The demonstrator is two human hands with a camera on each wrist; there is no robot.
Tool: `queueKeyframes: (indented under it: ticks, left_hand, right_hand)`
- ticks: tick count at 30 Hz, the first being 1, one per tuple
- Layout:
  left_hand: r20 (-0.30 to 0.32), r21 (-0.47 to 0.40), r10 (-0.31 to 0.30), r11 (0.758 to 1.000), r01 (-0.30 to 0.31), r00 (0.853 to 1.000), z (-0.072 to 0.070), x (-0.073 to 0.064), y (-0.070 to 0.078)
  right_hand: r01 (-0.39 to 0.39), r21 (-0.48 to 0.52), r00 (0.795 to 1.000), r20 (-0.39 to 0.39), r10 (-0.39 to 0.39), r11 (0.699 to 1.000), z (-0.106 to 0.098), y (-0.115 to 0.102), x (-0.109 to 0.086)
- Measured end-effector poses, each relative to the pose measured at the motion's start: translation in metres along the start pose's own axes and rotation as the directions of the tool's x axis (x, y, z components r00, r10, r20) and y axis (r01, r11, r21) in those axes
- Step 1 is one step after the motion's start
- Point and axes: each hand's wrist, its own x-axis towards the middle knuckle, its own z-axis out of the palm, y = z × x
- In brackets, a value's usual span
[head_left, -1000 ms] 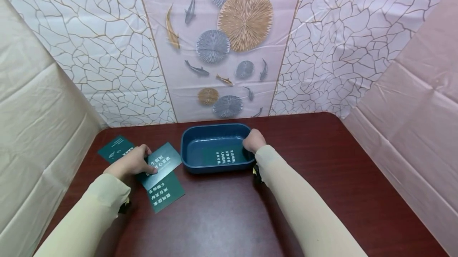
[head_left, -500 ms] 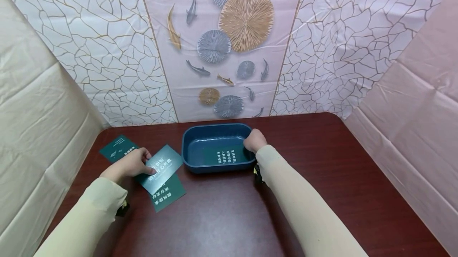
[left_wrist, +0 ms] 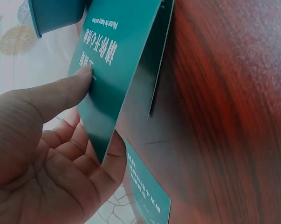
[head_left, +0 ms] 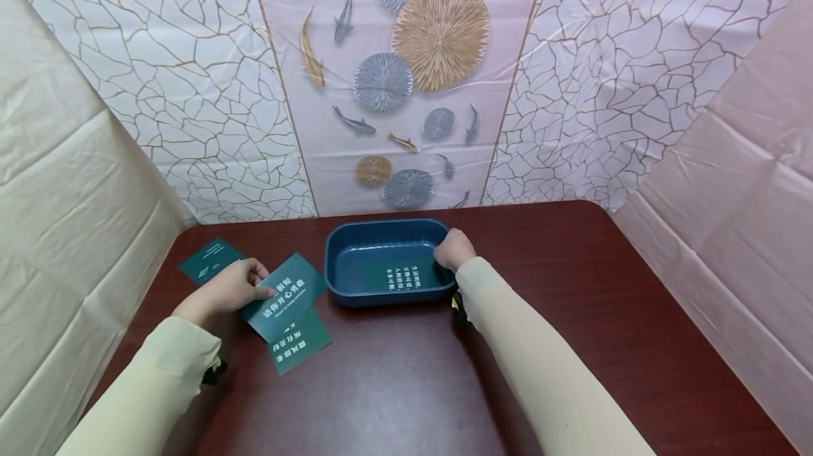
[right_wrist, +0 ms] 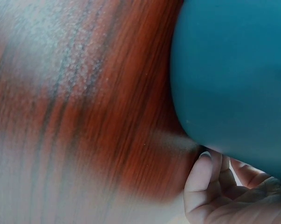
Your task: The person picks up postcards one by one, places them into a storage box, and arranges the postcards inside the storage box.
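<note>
My left hand (head_left: 230, 288) pinches a dark green card (head_left: 288, 297) printed with white characters, thumb on its face and fingers beneath. In the left wrist view, this card (left_wrist: 114, 51) stands tilted above the table. Part of another green card (head_left: 300, 350) shows below it, its upper end covered. Behind the hand lies a third green card (head_left: 212, 257), partly hidden by the fingers. My right hand (head_left: 454, 250) grips the right end of a blue rectangular tray (head_left: 394, 298). In the right wrist view, fingertips (right_wrist: 201, 170) lie against the tray's outer wall (right_wrist: 229, 84).
Inside the tray a green card (head_left: 400, 277) with white characters lies flat. All of this is on a dark red wooden table (head_left: 406, 385). A patterned cloth (head_left: 406, 124) hangs behind its back edge, and pale cloth walls (head_left: 63, 230) stand at both sides.
The card in my left hand has tilted, its glare has faded and its characters show more clearly. It covers less of the left thumb. The right hand keeps its hold on the tray.
</note>
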Motion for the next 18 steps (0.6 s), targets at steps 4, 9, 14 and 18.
queueKeyframes:
  ticks: [4, 9, 14, 18]
  left_hand:
    - [-0.041, -0.021, 0.003, 1.0, -0.004, 0.999, -0.0024, -0.0004, 0.0006]
    - [-0.089, -0.008, 0.012, 1.0, -0.013, 0.996, -0.0052, -0.0013, 0.0041]
    - [-0.112, -0.006, 0.021, 1.0, -0.022, 0.993, -0.0066, -0.0018, 0.0069]
    - [-0.135, -0.005, 0.029, 1.0, -0.03, 0.99, -0.0074, -0.0024, 0.009]
  right_hand:
    - [0.007, 0.008, 1.0, -0.002, -0.007, 1.0, -0.0004, -0.0006, -0.0024]
    - [0.02, 0.012, 1.0, -0.004, -0.02, 1.0, -0.0011, -0.0008, -0.004]
    - [0.015, 0.018, 1.0, -0.004, -0.015, 1.0, -0.0006, 0.0001, -0.0028]
    - [0.015, 0.021, 1.0, -0.005, -0.015, 1.0, -0.0007, 0.0005, -0.0026]
